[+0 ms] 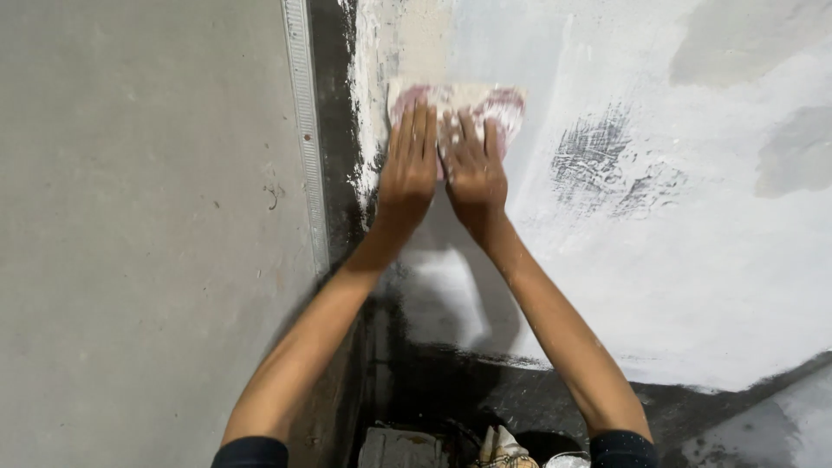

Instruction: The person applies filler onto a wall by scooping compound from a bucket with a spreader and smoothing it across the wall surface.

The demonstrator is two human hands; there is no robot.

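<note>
While both arms reach up and forward in the head view, the left hand (409, 169) and the right hand (474, 169) lie flat, side by side and touching, on a sheet of sandpaper (494, 108). Fingers are extended and close together, palms pressed down; neither hand is curled around the sheet, which is pinned between the palms and the wall. Sandpaper is reddish, heavily dusted white, rectangular, and sits against the white plastered wall (659, 277) just beside the inside corner. A metal corner strip (305, 130) runs vertically on the bare grey wall (139, 234) to the left. Dark scraped patch (594, 147) lies right of the sandpaper, apart from it. Below, near the dark sleeves, some cluttered objects sit, too indistinct to identify.
</note>
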